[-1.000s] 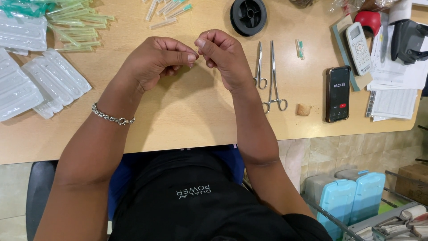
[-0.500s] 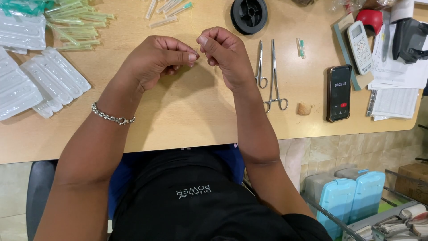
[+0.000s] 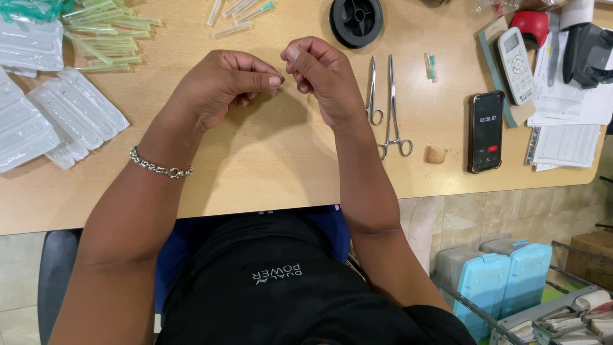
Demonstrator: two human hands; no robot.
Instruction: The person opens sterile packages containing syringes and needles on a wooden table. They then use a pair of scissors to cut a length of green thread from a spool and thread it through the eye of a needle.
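Thread-like item, too fine to make out, pinched somewhere between the two sets of fingertips above the middle of the wooden table; exact nature impossible to tell.

Far left, at nine o'clock from the hands: clear plastic blister packs lying fanned on the tabletop. At ten to eleven o'clock: a loose pile of pale green capped tubes.

Left hand curled narrow, thumb and forefinger pressed together at the tips, pointing toward three o'clock; silver chain bracelet round its wrist. Right hand just beside it, likewise closed into a tight pinch, fingertips facing the left ones and almost touching.

At twelve o'clock from the hands: a few more clear tubes. At one o'clock: a black spool lying flat near the far edge.

At three o'clock, just beside the right hand: two steel forceps with ring handles, side by side, tips pointing to twelve o'clock. Beyond them, a small green-tipped cap and a small cork-coloured lump. Farther toward three o'clock: a black phone with lit screen, a white remote, printed papers.
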